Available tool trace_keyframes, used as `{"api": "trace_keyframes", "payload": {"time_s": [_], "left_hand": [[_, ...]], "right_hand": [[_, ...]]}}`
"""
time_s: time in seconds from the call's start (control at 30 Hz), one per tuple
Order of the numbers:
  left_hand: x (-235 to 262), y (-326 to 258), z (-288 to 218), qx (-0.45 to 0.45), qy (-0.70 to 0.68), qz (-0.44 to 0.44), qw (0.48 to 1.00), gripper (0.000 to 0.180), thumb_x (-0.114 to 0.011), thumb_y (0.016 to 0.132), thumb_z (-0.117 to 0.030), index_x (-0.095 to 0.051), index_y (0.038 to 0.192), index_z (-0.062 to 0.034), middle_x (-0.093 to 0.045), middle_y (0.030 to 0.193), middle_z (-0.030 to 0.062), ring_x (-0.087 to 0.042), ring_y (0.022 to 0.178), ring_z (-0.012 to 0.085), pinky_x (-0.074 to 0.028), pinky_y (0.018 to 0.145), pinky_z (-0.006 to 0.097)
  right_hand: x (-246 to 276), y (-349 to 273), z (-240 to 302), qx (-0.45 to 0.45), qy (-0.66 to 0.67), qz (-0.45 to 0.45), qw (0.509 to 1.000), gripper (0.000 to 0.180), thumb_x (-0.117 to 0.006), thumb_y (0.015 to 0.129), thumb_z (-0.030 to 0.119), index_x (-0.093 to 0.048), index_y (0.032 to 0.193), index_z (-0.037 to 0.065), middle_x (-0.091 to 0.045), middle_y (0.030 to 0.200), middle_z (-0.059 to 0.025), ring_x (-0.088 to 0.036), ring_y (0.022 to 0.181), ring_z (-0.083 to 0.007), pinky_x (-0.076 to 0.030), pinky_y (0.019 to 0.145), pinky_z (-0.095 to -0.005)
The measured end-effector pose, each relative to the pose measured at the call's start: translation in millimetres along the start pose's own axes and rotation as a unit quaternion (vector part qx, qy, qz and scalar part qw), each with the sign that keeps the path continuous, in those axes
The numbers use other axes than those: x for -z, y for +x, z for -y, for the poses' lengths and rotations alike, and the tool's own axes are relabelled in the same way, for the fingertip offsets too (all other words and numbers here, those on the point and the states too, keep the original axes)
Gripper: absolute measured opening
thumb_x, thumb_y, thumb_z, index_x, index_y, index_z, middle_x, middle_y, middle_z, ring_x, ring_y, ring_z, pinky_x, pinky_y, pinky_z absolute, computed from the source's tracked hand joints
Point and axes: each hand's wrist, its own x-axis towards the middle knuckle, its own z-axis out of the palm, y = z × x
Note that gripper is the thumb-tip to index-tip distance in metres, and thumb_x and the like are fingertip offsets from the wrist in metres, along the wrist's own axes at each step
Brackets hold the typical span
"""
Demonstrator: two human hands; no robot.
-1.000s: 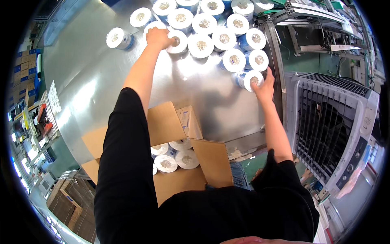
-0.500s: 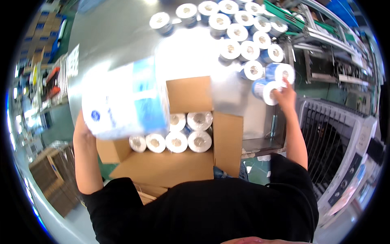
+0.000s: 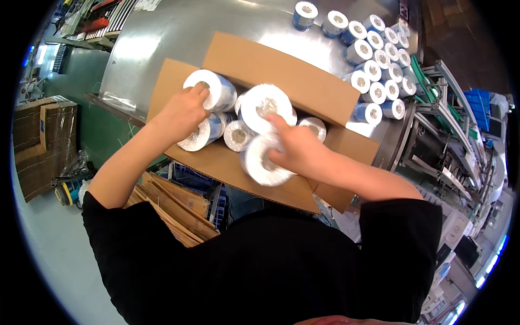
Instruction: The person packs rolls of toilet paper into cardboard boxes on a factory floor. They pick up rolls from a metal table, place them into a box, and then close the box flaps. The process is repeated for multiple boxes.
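An open cardboard box (image 3: 238, 167) holds several white paper rolls in clear-and-blue wrap, such as a roll (image 3: 238, 135) in the middle. My left hand (image 3: 184, 112) has its fingertips hooked into the core of an upper roll (image 3: 216, 92) at the box's left side; a lower roll (image 3: 197, 135) lies right below it, and my thumb is hidden. My right hand (image 3: 303, 149) is closed on two rolls, a finger at the core of the farther roll (image 3: 265, 100) and the thumb at that of the nearer roll (image 3: 266, 172). Both are over the box, slightly blurred.
Several wrapped rolls (image 3: 374, 70) stand grouped at the far right of the metal table (image 3: 162, 32). A conveyor frame (image 3: 460, 116) with a green edge runs beyond them. Flat cardboard sheets (image 3: 173, 208) lie below the box, and a wrapped carton stack (image 3: 43, 141) stands at left.
My right hand has brought two rolls from the table group to the box. My left hand has lowered its large blurred load to the box's left side. The view has turned.
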Motion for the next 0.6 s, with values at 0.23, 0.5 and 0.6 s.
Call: {"api": "trace_keyframes", "payload": {"time_s": [0.23,0.5,0.6], "left_hand": [[-43.8,16.8,33.0,-0.035,-0.064,0.05,0.996,0.022,-0.075,0.059,-0.008,-0.074,0.08,-0.0096,-0.054,0.105,0.0156,-0.05,0.108,0.0319,-0.046,0.089,0.037],[30.9,143.7,3.4,0.051,-0.211,-0.135,0.967,0.029,-0.063,0.086,-0.032,-0.067,0.103,-0.0078,-0.058,0.115,0.0178,-0.057,0.1,0.0341,-0.047,0.087,0.043],[-13.7,243.8,-29.7,-0.001,-0.196,-0.122,0.973,0.046,-0.058,0.09,-0.036,-0.056,0.12,-0.0023,-0.055,0.122,0.0207,-0.05,0.113,0.0373,-0.039,0.099,0.042]], "right_hand": [[-77.5,85.8,-12.2,-0.018,-0.002,0.03,0.999,0.072,-0.065,0.082,0.02,-0.027,0.134,-0.013,-0.063,0.079,-0.0286,-0.064,0.078,-0.0419,-0.053,0.07,-0.0439],[57.4,-20.7,-166.7,-0.079,0.059,-0.648,0.755,0.026,-0.063,0.085,0.01,-0.06,0.109,0.003,-0.066,0.089,-0.0109,-0.062,0.079,-0.0189,-0.049,0.07,-0.0307],[43.3,-56.6,-288.4,-0.248,-0.038,-0.628,0.736,0.043,-0.064,0.082,0.012,-0.053,0.122,0.007,-0.061,0.109,-0.0142,-0.057,0.102,-0.028,-0.048,0.082,-0.039]]}}
